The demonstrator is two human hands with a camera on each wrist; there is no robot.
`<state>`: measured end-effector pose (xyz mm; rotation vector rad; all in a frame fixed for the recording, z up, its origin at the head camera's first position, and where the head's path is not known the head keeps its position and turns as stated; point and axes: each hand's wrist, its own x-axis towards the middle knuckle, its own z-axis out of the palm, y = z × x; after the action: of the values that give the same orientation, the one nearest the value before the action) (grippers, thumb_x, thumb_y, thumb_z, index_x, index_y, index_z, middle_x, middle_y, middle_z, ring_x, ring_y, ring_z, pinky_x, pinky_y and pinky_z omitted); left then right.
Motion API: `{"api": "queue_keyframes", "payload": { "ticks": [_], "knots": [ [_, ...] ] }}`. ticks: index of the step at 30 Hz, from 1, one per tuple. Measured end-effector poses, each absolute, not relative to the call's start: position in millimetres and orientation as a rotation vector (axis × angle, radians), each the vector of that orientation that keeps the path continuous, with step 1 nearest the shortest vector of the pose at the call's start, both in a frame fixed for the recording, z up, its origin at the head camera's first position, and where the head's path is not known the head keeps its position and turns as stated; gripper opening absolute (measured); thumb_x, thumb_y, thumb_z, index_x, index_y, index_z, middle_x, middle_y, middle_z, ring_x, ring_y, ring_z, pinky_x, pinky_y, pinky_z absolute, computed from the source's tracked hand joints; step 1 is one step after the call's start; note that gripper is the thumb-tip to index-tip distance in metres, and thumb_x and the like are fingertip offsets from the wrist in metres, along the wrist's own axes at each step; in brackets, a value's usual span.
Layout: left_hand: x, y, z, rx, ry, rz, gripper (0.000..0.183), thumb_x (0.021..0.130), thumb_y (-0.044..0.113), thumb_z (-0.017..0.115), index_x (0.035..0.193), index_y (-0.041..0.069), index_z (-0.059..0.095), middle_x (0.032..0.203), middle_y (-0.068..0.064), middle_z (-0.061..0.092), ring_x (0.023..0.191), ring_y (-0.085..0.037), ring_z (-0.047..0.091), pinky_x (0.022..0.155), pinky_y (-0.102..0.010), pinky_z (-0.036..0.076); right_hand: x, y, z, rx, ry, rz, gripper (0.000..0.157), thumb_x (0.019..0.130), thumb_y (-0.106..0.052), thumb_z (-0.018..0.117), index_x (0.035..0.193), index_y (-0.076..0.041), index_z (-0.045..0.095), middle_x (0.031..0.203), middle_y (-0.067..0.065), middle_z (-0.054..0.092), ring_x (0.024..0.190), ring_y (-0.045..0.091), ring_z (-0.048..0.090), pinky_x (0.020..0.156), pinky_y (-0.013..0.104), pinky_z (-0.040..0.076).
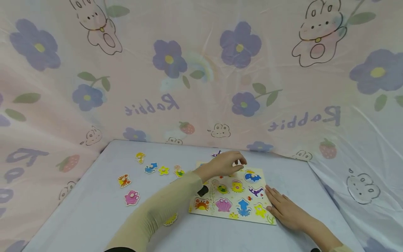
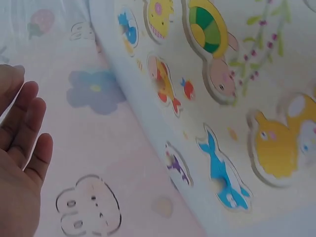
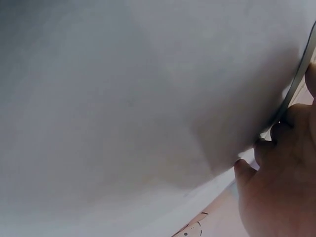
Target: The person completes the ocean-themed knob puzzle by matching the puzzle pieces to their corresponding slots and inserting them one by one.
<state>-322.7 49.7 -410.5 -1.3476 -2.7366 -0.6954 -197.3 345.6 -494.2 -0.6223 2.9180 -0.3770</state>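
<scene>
My left hand (image 1: 225,163) hovers over the back part of a wooden puzzle board (image 1: 228,215), fingers loosely bent and holding nothing. In the left wrist view, the same hand (image 2: 22,138) appears beside the board with its fingers apart. Sea-animal pictures cover the board, among them a crab (image 1: 202,204), a pink shell (image 1: 223,204), a blue squid (image 1: 244,207) and a yellow octopus (image 1: 237,186). A blue dolphin piece with a knob (image 2: 219,183) lies on its back part. My right hand (image 1: 288,210) lies along the board's right edge, its fingers extended against it.
Loose pieces lie left of the board: a crab piece (image 1: 124,181), a pink shell piece (image 1: 132,198), a yellow star piece (image 1: 163,170) and a mermaid piece (image 1: 178,171). A purple piece (image 1: 216,154) sits behind the board. A patterned curtain (image 1: 201,87) hangs along the table's back.
</scene>
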Motion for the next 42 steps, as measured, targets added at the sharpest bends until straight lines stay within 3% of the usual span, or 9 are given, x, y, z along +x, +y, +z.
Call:
{"api": "queue_keyframes", "payload": {
  "ticks": [13,26,35,42],
  "knots": [
    [-309.7,-53.0,-402.5,-1.107,-2.668,-0.824,0.019,0.103,0.019,0.068,0.121,0.014,0.071,0.120,0.003,0.067,0.107,-0.019,0.064,0.092,-0.033,0.053,-197.2,346.8,-492.8,-0.636,2.931,-0.387,0.072,0.108,-0.047,0.051,0.159,0.001,0.035,0.167,0.022,0.027,0.150,0.049,0.028,0.115,0.070,0.027],
    [-284.1,-162.6,-416.3,-0.954,-2.682,-0.766,0.018,0.099,0.013,0.073,0.116,0.012,0.072,0.115,0.000,0.068,0.102,-0.023,0.066,0.089,-0.042,0.055,-197.7,347.4,-494.7,-0.667,2.952,-0.408,0.070,0.107,-0.044,0.054,0.157,0.002,0.038,0.166,0.021,0.031,0.149,0.051,0.030,0.115,0.070,0.027],
    [-264.1,-220.1,-423.6,-0.847,-2.743,-0.757,0.019,0.098,0.011,0.073,0.117,0.013,0.071,0.115,0.001,0.069,0.102,-0.022,0.065,0.088,-0.045,0.056,-197.8,348.5,-496.9,-0.660,2.946,-0.421,0.070,0.107,-0.042,0.056,0.157,0.002,0.038,0.166,0.022,0.031,0.148,0.051,0.030,0.114,0.071,0.027],
    [-266.5,-271.9,-431.4,-0.708,-2.721,-0.745,0.024,0.095,0.002,0.074,0.117,0.010,0.071,0.112,-0.004,0.070,0.099,-0.020,0.063,0.086,-0.043,0.054,-199.8,347.7,-495.8,-0.673,2.949,-0.412,0.069,0.106,-0.042,0.057,0.157,0.003,0.040,0.165,0.022,0.032,0.148,0.052,0.031,0.113,0.072,0.028]
  ]
}}
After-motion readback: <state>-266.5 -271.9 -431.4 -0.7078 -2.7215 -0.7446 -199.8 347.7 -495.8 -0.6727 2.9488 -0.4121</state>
